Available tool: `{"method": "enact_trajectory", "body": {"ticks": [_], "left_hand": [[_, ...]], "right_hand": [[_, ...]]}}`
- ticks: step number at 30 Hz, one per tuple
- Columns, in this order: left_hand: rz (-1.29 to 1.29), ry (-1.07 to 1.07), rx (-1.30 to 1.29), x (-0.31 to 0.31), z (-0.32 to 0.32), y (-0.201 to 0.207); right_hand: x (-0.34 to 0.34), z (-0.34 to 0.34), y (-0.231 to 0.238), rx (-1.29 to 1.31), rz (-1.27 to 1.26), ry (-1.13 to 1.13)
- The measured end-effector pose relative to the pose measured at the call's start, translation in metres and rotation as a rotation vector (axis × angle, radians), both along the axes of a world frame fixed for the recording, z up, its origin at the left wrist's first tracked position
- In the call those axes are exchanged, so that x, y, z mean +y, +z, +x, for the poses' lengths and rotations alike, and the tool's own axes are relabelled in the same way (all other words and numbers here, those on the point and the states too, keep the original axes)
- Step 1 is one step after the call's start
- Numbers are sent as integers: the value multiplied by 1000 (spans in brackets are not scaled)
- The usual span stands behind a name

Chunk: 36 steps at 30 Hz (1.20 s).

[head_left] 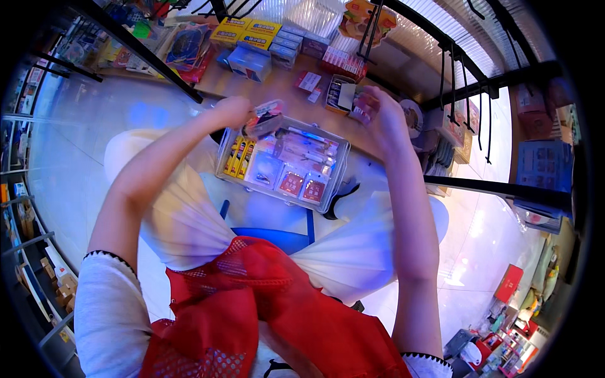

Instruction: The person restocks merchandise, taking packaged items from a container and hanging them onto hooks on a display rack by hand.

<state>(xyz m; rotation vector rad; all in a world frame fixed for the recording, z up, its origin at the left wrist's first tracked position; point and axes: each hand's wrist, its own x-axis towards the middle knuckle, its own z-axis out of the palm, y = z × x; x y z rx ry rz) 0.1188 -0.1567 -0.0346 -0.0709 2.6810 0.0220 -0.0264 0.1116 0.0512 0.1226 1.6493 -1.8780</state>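
My left hand (234, 112) is closed on a small flat package (266, 118) with a clear and pinkish front, held over the far left corner of a clear plastic bin (345, 157). Yellow slim packs (239, 157), red-and-white square packets (292, 183) and other clear-wrapped goods lie inside that bin. Farther right, my right hand (386, 116) is raised by the shelf edge, its fingers curled round something pale and pinkish that I cannot make out. Just left of it stands an opened small carton (340, 94) with small items showing inside.
On the low wooden shelf (283, 94) stand yellow boxes (246, 33), a blue-white box (249, 62), a red-white box (344, 62) and a small red-white pack (308, 81). Black metal bars and hooks (454, 88) hang overhead and at the right. A blue stool (271, 238) is between my knees.
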Motion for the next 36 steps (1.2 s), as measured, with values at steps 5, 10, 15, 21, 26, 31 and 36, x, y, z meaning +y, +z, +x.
{"method": "enact_trajectory", "body": {"ticks": [5, 10, 15, 21, 26, 31, 36], "left_hand": [[1026, 434, -257, 9, 11, 105], [1024, -5, 423, 39, 4, 123], [475, -497, 1039, 32, -7, 140], [446, -173, 1115, 30, -21, 122], [1264, 476, 748, 51, -26, 105], [1442, 729, 528, 56, -24, 107], [1763, 874, 457, 58, -21, 99]], "right_hand": [[-13, 21, 20, 67, 92, 203], [-20, 19, 12, -26, -46, 801], [-22, 19, 25, -206, -139, 835], [-24, 3, 18, 429, -43, 320], [-30, 8, 15, 528, -9, 289], [-31, 8, 25, 138, -180, -32], [-23, 6, 8, 238, -101, 27]]}}
